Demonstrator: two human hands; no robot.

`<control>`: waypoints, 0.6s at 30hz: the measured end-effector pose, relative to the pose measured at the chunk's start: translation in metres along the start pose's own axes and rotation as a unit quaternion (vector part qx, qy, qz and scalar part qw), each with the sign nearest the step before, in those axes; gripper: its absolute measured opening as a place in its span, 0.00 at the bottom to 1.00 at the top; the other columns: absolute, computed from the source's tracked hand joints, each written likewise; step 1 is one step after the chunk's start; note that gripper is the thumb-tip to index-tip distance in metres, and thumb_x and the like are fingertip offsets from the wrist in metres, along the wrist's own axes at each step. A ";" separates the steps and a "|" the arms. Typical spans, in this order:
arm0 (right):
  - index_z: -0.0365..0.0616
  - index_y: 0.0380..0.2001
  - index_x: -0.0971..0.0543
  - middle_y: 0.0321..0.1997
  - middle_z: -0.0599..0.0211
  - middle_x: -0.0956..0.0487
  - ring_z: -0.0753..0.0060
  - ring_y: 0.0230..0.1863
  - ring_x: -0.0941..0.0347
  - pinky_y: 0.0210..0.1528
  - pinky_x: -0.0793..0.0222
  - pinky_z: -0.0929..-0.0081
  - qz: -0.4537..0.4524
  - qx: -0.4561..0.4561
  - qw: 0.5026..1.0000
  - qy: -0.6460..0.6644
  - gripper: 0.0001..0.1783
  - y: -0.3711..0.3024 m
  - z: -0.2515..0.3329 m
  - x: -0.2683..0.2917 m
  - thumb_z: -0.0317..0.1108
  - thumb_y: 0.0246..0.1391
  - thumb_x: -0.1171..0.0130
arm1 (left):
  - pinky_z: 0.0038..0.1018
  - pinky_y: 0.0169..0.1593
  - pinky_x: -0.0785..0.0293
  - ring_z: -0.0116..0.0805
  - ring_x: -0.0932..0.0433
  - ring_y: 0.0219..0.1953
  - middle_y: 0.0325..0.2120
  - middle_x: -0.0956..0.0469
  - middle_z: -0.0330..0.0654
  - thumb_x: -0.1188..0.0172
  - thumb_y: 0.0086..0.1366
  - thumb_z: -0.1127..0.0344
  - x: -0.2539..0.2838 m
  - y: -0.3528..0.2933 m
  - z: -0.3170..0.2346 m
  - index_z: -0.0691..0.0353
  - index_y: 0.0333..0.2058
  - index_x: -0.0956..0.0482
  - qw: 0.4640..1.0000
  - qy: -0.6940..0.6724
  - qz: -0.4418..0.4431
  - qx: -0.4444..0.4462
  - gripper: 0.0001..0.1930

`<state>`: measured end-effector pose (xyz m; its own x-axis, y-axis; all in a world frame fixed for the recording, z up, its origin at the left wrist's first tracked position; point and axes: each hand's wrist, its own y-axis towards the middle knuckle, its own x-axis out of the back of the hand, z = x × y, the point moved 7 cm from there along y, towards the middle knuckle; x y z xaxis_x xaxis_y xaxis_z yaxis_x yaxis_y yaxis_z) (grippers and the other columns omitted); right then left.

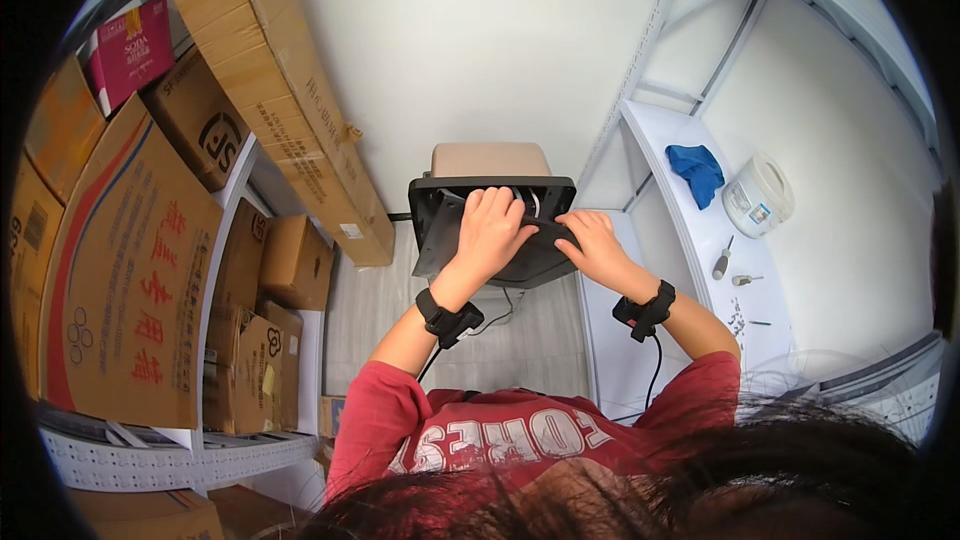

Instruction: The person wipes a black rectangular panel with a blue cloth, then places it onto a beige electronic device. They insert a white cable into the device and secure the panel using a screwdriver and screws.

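Note:
A box-like appliance with a black frame (pixel 427 183) and a beige rear part (pixel 490 159) stands in front of me; its exact kind I cannot tell. A dark plastic panel (pixel 530 262) lies tilted across the frame, and a pale curved part shows in the gap behind it. My left hand (pixel 488 232) is closed over the panel's upper left area, fingers pointing away from me. At the panel's right edge, my right hand (pixel 602 255) grips with bent fingers and thumb. What lies under both palms is hidden.
On the right shelf (pixel 700 240) are a blue cloth (pixel 695 175), a white tub (pixel 758 196), a screwdriver (pixel 723 258), a smaller tool (pixel 746 280) and several screws (pixel 737 322). Cardboard boxes (pixel 130 270) fill the left rack. A tall carton (pixel 290 110) leans beside the wall. A cable (pixel 497 318) hangs below the appliance.

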<state>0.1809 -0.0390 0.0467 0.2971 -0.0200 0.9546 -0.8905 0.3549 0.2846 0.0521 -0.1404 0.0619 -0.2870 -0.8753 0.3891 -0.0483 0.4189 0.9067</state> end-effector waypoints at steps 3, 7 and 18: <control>0.41 0.46 0.30 0.47 0.57 0.28 0.54 0.52 0.35 0.55 0.45 0.60 0.005 -0.032 0.999 0.014 0.23 0.005 -0.007 -0.005 0.35 0.47 0.38 | 0.33 0.38 0.39 0.39 0.32 0.31 0.25 0.34 0.40 0.29 0.39 0.62 0.001 -0.001 0.005 0.59 0.24 0.29 1.000 0.014 -0.001 0.017 0.18; 0.38 0.56 0.38 0.54 0.52 0.33 0.50 0.56 0.39 0.58 0.47 0.58 -0.132 -0.035 0.989 -0.060 0.37 0.000 -0.004 0.031 0.35 0.43 0.35 | 0.36 0.37 0.41 0.42 0.32 0.32 0.26 0.32 0.41 0.30 0.43 0.59 0.013 -0.008 0.031 0.60 0.24 0.30 0.994 0.049 -0.027 0.098 0.17; 0.34 0.51 0.35 0.48 0.47 0.28 0.49 0.48 0.31 0.51 0.36 0.66 -0.169 -0.088 0.971 0.142 0.23 0.003 -0.068 0.017 0.30 0.53 0.44 | 0.38 0.42 0.40 0.47 0.32 0.35 0.30 0.32 0.48 0.42 0.60 0.60 0.021 -0.054 0.103 0.65 0.32 0.31 0.951 0.042 -0.062 0.300 0.13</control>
<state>0.2071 0.0247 0.0580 0.6678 0.0871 0.7392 -0.6599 0.5286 0.5339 -0.0495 -0.1567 0.0047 -0.1668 -0.9327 0.3198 -0.6211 0.3513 0.7006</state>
